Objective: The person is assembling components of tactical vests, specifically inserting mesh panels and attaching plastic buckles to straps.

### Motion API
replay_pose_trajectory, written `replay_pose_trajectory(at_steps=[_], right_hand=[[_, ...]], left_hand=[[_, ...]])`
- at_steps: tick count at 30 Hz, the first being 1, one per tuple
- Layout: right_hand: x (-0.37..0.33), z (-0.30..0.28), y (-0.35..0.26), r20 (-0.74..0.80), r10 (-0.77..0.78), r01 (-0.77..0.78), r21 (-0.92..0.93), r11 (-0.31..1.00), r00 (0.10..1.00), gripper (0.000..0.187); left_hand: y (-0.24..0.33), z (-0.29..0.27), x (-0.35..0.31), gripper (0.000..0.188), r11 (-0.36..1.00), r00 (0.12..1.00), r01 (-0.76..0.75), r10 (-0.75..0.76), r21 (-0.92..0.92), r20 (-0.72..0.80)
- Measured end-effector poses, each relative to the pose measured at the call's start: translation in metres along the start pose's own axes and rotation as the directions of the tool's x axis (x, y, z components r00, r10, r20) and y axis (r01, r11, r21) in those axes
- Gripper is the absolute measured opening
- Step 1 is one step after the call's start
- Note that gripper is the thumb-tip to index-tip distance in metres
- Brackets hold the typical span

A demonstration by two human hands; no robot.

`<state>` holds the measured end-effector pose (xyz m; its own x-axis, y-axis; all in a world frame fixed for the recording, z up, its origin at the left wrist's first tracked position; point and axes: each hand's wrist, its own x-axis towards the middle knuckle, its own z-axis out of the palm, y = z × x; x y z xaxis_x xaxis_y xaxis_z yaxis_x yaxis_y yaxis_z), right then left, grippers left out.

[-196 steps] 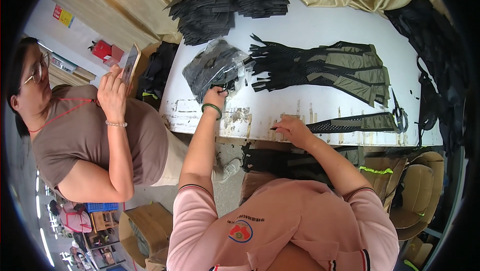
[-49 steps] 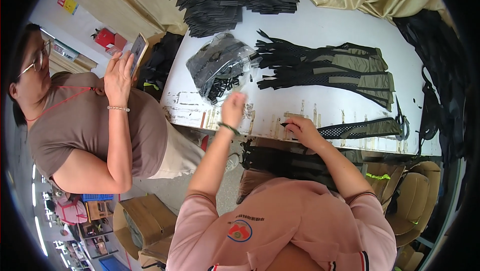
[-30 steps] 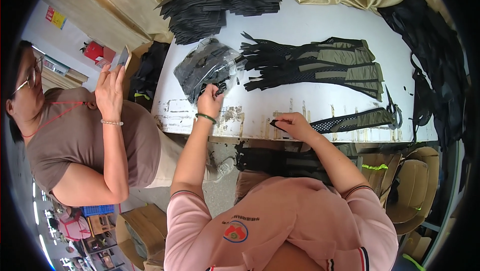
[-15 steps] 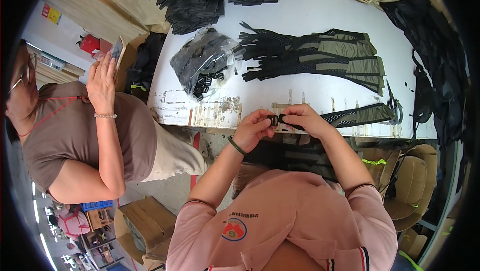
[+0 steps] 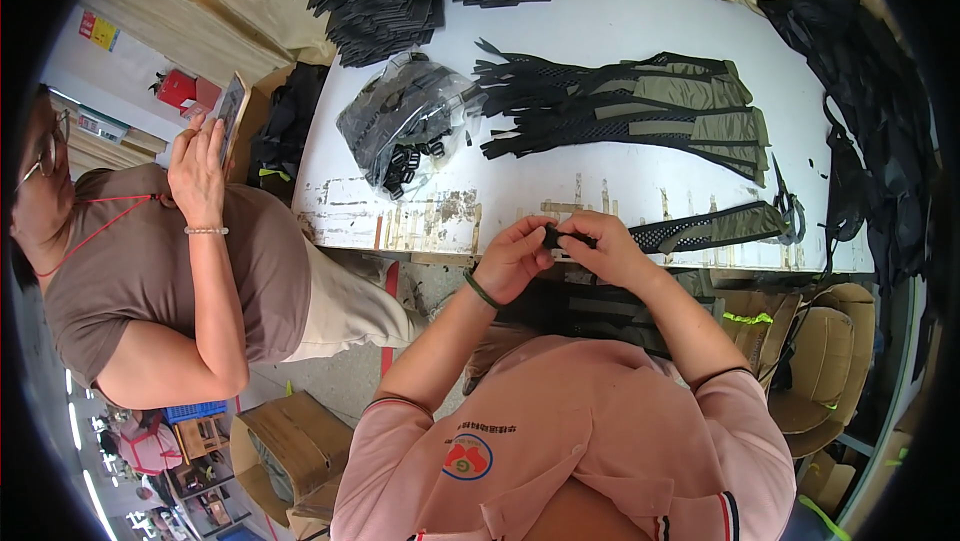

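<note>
Near the table's front edge, my left hand (image 5: 517,259) pinches a small black plastic buckle (image 5: 551,237). Close against it, my right hand (image 5: 608,250) grips the narrow black end of a strap (image 5: 578,239) at the buckle. My fingers cover most of where the two meet, so I cannot tell how far the webbing is through. The strap widens to the right into a black mesh and olive-green panel (image 5: 705,229) lying along the table edge. Farther back lie several similar straps (image 5: 640,111), side by side. Left of them, a clear plastic bag (image 5: 400,111) spills loose black buckles (image 5: 405,166).
The white table (image 5: 590,21) has worn tape marks along its front. Stacked black strips (image 5: 385,1) stand at the back left, and black fabric pieces (image 5: 850,121) hang at the right. A person (image 5: 190,271) stands at my left holding a tablet. Cardboard boxes (image 5: 820,351) sit below the table.
My hands have come closer together, bringing the strap end against the buckle, which is now largely covered by fingers. The co-worker's hand has shifted slightly on the tablet.
</note>
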<state>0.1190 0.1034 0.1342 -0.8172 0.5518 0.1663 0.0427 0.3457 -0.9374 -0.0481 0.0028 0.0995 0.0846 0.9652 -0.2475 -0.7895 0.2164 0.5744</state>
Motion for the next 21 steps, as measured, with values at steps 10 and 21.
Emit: replay_pose_trajectory(at_steps=[10, 21], right_hand=[[-0.001, 0.001, -0.012, -0.075, 0.061, -0.064, -0.048, 0.997, 0.995, 0.011], [-0.002, -0.005, -0.018, -0.079, 0.140, -0.126, 0.165, 0.978, 0.987, 0.017]], left_hand=[[-0.004, 0.010, 0.001, 0.021, 0.993, 0.987, -0.108, 0.114, 0.051, -0.115], [0.000, 0.018, 0.004, 0.016, 0.975, 0.972, -0.128, 0.159, 0.180, -0.172]])
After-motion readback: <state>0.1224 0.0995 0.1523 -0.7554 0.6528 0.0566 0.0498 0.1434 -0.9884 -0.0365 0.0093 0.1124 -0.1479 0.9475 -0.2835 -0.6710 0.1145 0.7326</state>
